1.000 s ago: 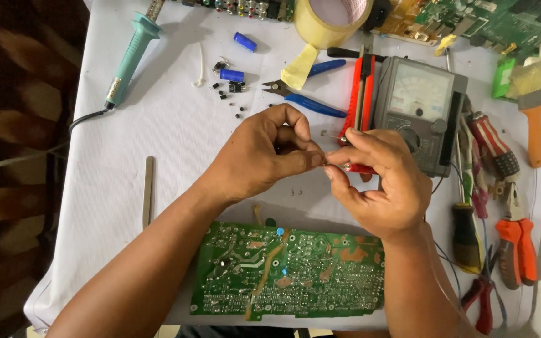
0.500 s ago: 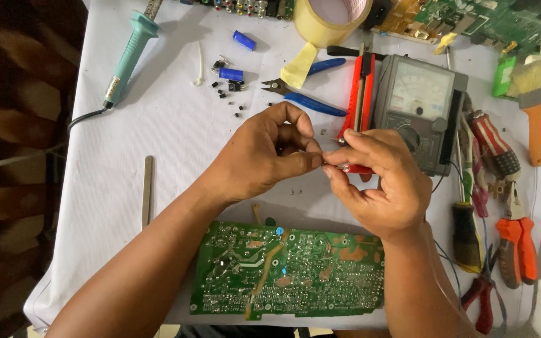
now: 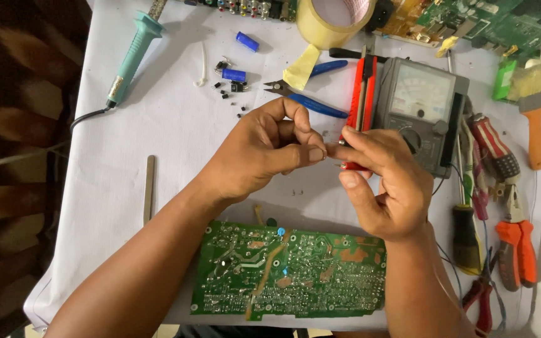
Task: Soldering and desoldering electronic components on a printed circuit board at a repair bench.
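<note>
My left hand (image 3: 264,147) and my right hand (image 3: 383,181) meet above the white table (image 3: 176,134), fingertips pinched together on a tiny component (image 3: 332,150) with thin wire leads. The part is too small to identify. Just below my hands lies a green circuit board (image 3: 289,272), solder side up, with a small blue component on it. Behind my right hand sits a grey analogue multimeter (image 3: 424,112) with red and black probes (image 3: 361,94) lying beside it.
A teal soldering iron (image 3: 129,59), blue capacitors (image 3: 239,59), small black parts, blue-handled cutters (image 3: 305,100) and a tape roll (image 3: 333,19) lie at the back. Screwdrivers, orange pliers (image 3: 518,250) and a brush (image 3: 533,106) crowd the right side. More circuit boards sit at the top right.
Both hands stay in the same place. The fingers have shifted only slightly around the tiny part.
</note>
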